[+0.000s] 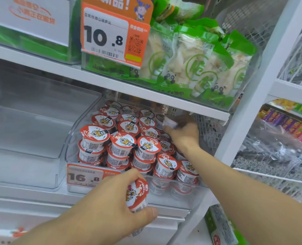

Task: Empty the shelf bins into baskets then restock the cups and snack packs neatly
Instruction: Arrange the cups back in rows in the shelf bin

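Looking down from the head camera at white shop shelving; only this one view is given. On the lower shelf sits a clear plastic bin (pixel 72 138) filled with small cups (pixel 122 144) that have red and white foil lids printed with a tiger face; the cups are stacked in several layers and fill the bin from the front wall to the back, with the right front corner lower than the rest. An orange price tag (pixel 84 176) reading 16.8 hangs on the bin's front wall.

The left hand (pixel 111 200) is in front of the bin, just below its front edge; its fingers and thumb are curled round one cup (pixel 137 195), held tilted on its side with the lid facing right. The right hand (pixel 183 133) reaches deep into the back right of the bin, under the shelf above; its fingers grip a small white cup (pixel 169 123), which is blurred; the forearm passes over the cups at the right side.

To the left stands an empty clear bin (pixel 40 131). On the shelf above, another clear bin (pixel 244 96) holds green snack packs (pixel 191 62) with a panda drawing and pale contents showing through; a price tag (pixel 109 36) reading 10.8 hangs on its front. At far right, wire baskets (pixel 270 175) hold colourful packets (pixel 288 121).
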Demonstrator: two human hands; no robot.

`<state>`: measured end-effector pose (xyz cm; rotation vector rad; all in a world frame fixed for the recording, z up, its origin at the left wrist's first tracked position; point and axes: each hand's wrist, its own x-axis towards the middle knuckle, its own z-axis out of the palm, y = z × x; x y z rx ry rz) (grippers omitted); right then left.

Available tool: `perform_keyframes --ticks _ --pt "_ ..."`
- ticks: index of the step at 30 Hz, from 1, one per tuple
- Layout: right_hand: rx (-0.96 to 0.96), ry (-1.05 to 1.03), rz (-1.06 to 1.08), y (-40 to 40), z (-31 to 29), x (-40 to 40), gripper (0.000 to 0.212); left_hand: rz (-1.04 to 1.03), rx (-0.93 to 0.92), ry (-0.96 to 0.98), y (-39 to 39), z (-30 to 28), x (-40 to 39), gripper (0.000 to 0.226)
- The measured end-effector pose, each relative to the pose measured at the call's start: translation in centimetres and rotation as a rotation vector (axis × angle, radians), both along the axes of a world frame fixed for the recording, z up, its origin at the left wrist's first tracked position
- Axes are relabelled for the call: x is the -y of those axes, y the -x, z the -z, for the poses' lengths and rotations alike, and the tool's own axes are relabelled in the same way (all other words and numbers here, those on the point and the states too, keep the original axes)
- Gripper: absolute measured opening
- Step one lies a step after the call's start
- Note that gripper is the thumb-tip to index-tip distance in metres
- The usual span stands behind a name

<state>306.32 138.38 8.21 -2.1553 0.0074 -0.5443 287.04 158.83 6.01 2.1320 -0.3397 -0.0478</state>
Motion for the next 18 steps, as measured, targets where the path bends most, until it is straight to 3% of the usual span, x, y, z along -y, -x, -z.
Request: perform_keyframes --ticks 7,14,18 --pt "-0.086 0.179 -0.085 1.4 0.4 1.3 0.035 0.013 0.007 0.005 0.3 -0.2 0.4 0.039" --pt "-0.077 0.231 -0.113 1.2 0.4 0.9 0.031 0.009 -0.019 0.051 0.3 -0.6 0.7 0.042" --pt "-0.056 0.302 -0.138 1.9 0.9 0.9 0.041 0.015 -0.043 0.075 0.3 -0.7 0.6 0.042"
